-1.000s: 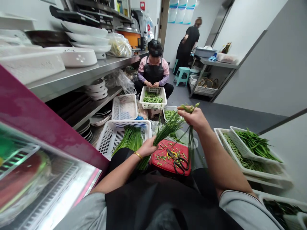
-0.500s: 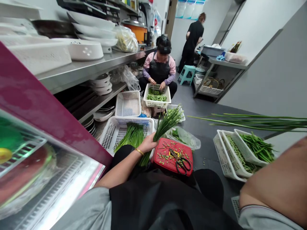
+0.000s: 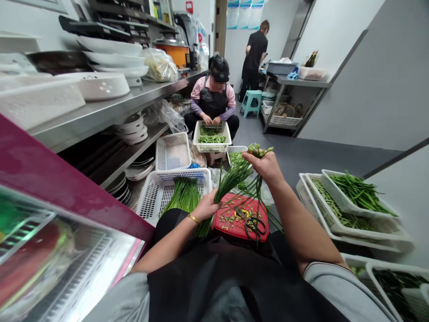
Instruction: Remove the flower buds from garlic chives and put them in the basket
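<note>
My left hand (image 3: 206, 207) is wrapped round a thick bunch of flowering chives (image 3: 231, 181), held slanted above my lap with the bud ends up and away from me. Close to those bud ends, my right hand (image 3: 268, 167) is closed on several flowering chives, their buds showing above the fingers and stems hanging below. Beneath both hands lies a red board or lid (image 3: 228, 226) strewn with cut buds and bits of stem. On it rest black-handled scissors (image 3: 255, 228), untouched. More long green stems (image 3: 182, 194) fill part of a white basket (image 3: 150, 197) by my left knee.
Ahead, a co-worker (image 3: 214, 100) squats over a white basket of green pieces (image 3: 212, 144). Stacked baskets of green vegetables (image 3: 355, 194) stand at right. A steel shelf with dishes (image 3: 140, 98) runs along the left. Farther back are a teal stool (image 3: 251, 103) and another person (image 3: 256, 53).
My right hand has come in from the far right, where long stems trailed, to the bunch's tips. The left hand still grips the bunch. The camera view has shifted slightly right.
</note>
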`<state>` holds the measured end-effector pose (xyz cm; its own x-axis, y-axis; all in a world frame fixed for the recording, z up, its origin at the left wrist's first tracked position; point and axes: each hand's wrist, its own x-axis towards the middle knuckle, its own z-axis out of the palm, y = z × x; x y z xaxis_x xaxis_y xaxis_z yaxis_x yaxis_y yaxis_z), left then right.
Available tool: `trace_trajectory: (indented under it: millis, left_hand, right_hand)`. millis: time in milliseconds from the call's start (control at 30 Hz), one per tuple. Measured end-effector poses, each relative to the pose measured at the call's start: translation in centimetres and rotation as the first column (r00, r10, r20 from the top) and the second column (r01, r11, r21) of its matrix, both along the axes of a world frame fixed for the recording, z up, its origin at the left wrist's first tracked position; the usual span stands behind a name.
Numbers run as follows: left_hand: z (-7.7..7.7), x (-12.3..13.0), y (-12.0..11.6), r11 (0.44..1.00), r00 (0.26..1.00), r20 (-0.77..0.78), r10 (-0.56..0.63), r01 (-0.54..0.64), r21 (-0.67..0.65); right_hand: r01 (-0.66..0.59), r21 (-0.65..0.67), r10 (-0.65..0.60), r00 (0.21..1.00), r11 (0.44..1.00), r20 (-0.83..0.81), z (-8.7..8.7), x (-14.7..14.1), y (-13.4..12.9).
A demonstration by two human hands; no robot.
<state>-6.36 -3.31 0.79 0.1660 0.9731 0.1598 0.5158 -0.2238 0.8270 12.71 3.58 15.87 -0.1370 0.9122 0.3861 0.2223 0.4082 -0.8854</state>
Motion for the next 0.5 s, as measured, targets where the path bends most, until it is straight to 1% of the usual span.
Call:
trace_trajectory:
  millis: [33, 100, 167, 233, 300, 333, 433, 467, 500]
  left_hand:
    - [0.0, 0.0, 0.0, 1.000, 1.000, -0.009, 0.005, -0.005, 0.007]
    - [-0.1, 0.0, 0.0, 1.000, 1.000, -0.010, 0.015, -0.015, 0.010]
    - [-0.2, -0.1, 0.1, 1.000, 1.000, -0.014, 0.027, -0.026, 0.013]
    - [0.1, -0.2, 0.2, 0.999, 0.999, -0.021, 0.028, -0.027, 0.026]
    - [0.5, -0.3, 0.4, 0.999, 1.000, -0.025, 0.006, -0.005, 0.051]
    - [0.7, -0.2, 0.5, 0.998, 1.000, -0.024, -0.014, 0.015, 0.065]
    - [1.1, -0.2, 0.9, 0.993, 0.996, -0.022, -0.082, 0.083, 0.088]
    - [1.0, -0.2, 1.0, 0.992, 0.995, -0.018, -0.094, 0.096, 0.086]
    - [0.6, -0.2, 1.2, 0.992, 0.995, -0.009, -0.099, 0.100, 0.079]
  right_hand:
    - [0.006, 0.017, -0.006, 1.000, 1.000, -0.007, -0.1, -0.2, 0.0]
    - [0.033, 0.028, -0.031, 0.997, 0.999, -0.069, -0.4, -0.3, 0.4]
    - [0.057, 0.009, -0.055, 0.985, 0.998, -0.162, -0.5, 0.1, 0.9]
    - [0.101, 0.019, -0.091, 0.952, 0.995, -0.291, 0.1, 0.9, 1.3]
    - [0.165, 0.080, -0.118, 0.903, 0.983, -0.413, 1.4, 1.9, 1.4]
    - [0.189, 0.121, -0.118, 0.889, 0.974, -0.442, 2.3, 2.5, 1.3]
    - [0.264, 0.235, -0.135, 0.882, 0.936, -0.452, 5.7, 4.7, 0.9]
    - [0.310, 0.273, -0.158, 0.872, 0.911, -0.463, 6.9, 5.8, 0.8]
    - [0.322, 0.294, -0.170, 0.880, 0.900, -0.444, 8.1, 7.2, 0.8]
